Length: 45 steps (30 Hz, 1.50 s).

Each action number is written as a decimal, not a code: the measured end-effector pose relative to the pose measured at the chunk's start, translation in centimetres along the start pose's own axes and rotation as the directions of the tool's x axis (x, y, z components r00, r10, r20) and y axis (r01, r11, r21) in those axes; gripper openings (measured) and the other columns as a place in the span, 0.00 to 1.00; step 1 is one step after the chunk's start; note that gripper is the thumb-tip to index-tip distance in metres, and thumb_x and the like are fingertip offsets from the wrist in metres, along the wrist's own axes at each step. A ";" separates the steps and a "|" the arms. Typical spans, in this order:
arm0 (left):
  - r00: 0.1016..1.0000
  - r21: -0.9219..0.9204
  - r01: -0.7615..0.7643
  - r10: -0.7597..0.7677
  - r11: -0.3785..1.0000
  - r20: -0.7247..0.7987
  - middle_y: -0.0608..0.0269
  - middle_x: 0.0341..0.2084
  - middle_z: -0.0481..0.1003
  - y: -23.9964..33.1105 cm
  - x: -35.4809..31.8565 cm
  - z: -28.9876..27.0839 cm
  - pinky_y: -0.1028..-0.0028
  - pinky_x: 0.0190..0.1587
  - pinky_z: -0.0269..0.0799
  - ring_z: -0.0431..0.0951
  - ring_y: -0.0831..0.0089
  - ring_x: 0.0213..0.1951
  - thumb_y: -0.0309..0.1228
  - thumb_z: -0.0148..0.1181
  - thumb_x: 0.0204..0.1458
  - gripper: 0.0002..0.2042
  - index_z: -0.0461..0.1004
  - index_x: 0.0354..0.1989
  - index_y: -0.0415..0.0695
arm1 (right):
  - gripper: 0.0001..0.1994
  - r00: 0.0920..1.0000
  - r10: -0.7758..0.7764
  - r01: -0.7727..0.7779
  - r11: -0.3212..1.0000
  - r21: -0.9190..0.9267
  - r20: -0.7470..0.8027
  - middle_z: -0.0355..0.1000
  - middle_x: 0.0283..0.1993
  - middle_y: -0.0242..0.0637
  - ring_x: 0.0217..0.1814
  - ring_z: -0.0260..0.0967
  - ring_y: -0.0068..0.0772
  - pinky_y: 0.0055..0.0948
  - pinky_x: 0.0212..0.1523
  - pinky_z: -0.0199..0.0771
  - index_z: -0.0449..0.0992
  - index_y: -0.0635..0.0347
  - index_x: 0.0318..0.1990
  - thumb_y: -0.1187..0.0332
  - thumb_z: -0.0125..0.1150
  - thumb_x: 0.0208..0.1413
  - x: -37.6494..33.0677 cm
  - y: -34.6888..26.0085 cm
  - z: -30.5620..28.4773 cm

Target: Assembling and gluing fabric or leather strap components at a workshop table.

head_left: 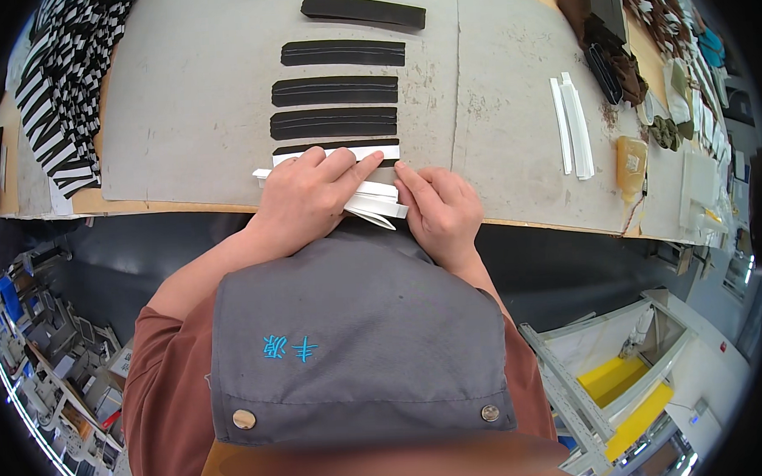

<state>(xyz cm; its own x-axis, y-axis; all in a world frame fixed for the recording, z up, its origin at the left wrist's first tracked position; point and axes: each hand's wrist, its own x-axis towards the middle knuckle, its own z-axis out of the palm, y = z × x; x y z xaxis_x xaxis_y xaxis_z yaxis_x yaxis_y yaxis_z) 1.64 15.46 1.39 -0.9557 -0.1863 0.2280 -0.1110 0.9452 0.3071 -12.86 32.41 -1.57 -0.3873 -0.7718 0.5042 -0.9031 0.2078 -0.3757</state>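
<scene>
Left hand (315, 185): clasping flat white strips (378, 206) | right hand (441, 208): curled, pinch unclear | 4 long black bands (333, 117)

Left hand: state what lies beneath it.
Beneath the left hand, a white strip lies on the nearest black strip, and a bundle of white strips pokes out. Whatever it covers, including the bundle's middle, can't be seen.
</scene>
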 end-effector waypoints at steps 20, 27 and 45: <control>0.985 0.000 -0.048 0.047 0.999 -0.166 0.72 0.29 0.74 -1.4 -2.8 -0.1 0.72 0.28 0.71 0.74 0.72 0.28 0.29 0.68 0.41 0.24 0.82 0.53 0.50 | 0.19 0.987 0.081 -0.079 0.997 -0.018 0.141 0.73 0.33 0.26 0.30 0.71 0.29 0.30 0.32 0.71 0.84 0.46 0.53 0.67 0.74 0.51 0.5 -0.6 -0.6; 0.971 -0.009 0.101 -0.101 0.995 -0.218 0.73 0.32 0.76 -3.4 -7.8 -2.5 0.72 0.32 0.71 0.77 0.74 0.32 0.30 0.69 0.42 0.24 0.82 0.53 0.51 | 0.23 0.992 -0.061 0.063 0.998 -0.018 0.112 0.75 0.47 0.28 0.42 0.73 0.31 0.32 0.44 0.72 0.83 0.49 0.54 0.68 0.75 0.47 2.7 -2.8 -0.6; 0.971 -0.024 0.130 -0.133 0.991 -0.198 0.75 0.32 0.75 -4.4 -8.5 -2.1 0.74 0.30 0.70 0.75 0.75 0.29 0.29 0.67 0.44 0.23 0.82 0.53 0.51 | 0.25 0.904 -0.242 0.239 0.970 0.052 0.353 0.71 0.54 0.22 0.52 0.67 0.29 0.33 0.55 0.62 0.80 0.47 0.59 0.58 0.72 0.52 5.1 -6.4 3.0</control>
<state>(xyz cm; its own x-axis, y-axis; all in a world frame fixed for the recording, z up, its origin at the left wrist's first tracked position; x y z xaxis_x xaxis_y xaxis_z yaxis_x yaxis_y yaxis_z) 10.83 12.31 0.00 -0.8593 -0.3595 0.3639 -0.2280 0.9060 0.3566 -8.51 25.37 1.08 -0.0660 -0.9600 0.2722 -0.9587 -0.0146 -0.2841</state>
